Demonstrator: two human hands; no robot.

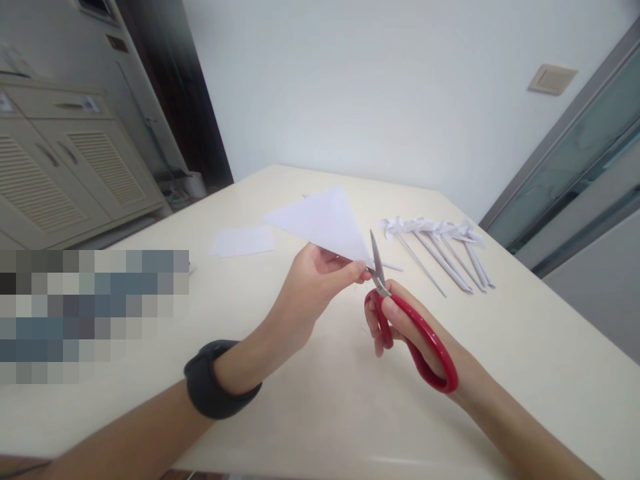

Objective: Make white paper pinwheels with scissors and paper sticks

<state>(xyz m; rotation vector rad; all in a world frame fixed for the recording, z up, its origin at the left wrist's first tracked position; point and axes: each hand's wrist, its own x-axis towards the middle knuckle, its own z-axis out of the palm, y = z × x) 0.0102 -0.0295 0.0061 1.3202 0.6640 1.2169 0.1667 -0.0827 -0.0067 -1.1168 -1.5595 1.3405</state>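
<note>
A white paper triangle (pixel 323 217) is pinched along its lower edge by my left hand (pixel 320 277), thumb on the near side. My right hand (pixel 395 313) grips red-handled scissors (pixel 430 343), fingers through the loops. The scissor blades are parted, pointing away from me, at the paper's right corner. One blade lies partly behind the paper and fingertips, so whether it touches the paper I cannot tell. Beyond the scissors a thin white paper stick (pixel 389 266) lies on the table.
Several white paper pinwheels (pixel 433 230) on rolled sticks lie at the right of the cream table (pixel 320 427). Flat white paper pieces (pixel 245 241) are left of centre. A white wall (pixel 350 100) stands behind the table. A blurred-out patch (pixel 90 313) covers the left side.
</note>
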